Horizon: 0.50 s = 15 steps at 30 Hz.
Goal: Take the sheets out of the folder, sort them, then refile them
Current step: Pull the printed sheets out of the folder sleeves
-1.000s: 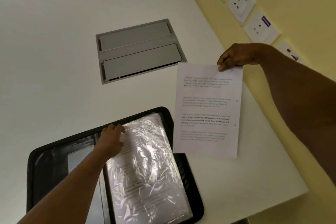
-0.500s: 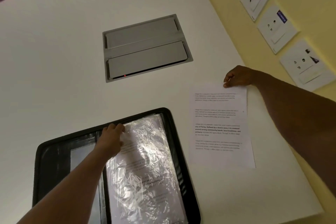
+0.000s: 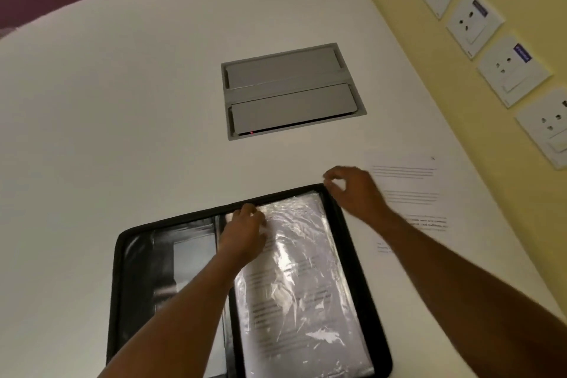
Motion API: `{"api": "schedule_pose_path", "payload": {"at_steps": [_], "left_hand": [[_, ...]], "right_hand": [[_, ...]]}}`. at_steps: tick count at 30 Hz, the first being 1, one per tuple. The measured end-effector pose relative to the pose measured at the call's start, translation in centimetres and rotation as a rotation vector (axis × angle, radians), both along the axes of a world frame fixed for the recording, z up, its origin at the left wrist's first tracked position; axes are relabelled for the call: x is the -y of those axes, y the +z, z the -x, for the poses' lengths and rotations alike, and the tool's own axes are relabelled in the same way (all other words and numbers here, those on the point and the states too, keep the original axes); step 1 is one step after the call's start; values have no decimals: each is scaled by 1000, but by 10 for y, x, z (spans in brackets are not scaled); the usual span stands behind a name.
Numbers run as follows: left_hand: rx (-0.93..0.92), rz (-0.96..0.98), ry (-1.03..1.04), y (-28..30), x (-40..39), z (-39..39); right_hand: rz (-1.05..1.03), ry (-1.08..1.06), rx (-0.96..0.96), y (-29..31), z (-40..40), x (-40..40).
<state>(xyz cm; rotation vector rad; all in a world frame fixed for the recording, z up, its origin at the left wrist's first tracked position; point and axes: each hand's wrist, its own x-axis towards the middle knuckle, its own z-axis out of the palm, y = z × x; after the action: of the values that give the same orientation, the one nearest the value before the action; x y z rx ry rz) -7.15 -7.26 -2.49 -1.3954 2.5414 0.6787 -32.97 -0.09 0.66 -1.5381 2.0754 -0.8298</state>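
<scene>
Head view, sheet (image 3: pixel 408 181) right of right hand (image 3: pixel 352 190), apart

**Folder at the near edge, loose sheet to its right**

The open folder (image 3: pixel 129 301) lies on the table (image 3: pixel 107 132). Plastic sleeves (image 3: pixel 306 285) fill its right half. A sheet (image 3: pixel 411 193) lies right of it; a cable hatch (image 3: pixel 291 90) sits behind.

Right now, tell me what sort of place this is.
Probably an office or meeting room: a white table with a built-in grey cable box, wall sockets alongside, and a black document folder lying open.
</scene>
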Motion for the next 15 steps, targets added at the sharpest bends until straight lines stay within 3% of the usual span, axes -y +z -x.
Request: {"api": "schedule_pose_path", "payload": {"at_steps": [4, 7, 9, 12, 15], "left_hand": [[-398, -39, 106, -4, -2, -11], [-644, -150, 259, -4, -2, -22], [-721, -170, 292, -5, 0, -29], [-753, -231, 283, -6, 3, -38], [-736, -238, 279, 2, 2, -50]], "right_hand": [[-103, -273, 139, 5, -59, -7], [-384, -334, 161, 10, -83, -19], [-569, -183, 68, 9, -95, -29], [-643, -42, 12, 11, -108, -41], [-634, -158, 377, 28, -123, -42]]}}
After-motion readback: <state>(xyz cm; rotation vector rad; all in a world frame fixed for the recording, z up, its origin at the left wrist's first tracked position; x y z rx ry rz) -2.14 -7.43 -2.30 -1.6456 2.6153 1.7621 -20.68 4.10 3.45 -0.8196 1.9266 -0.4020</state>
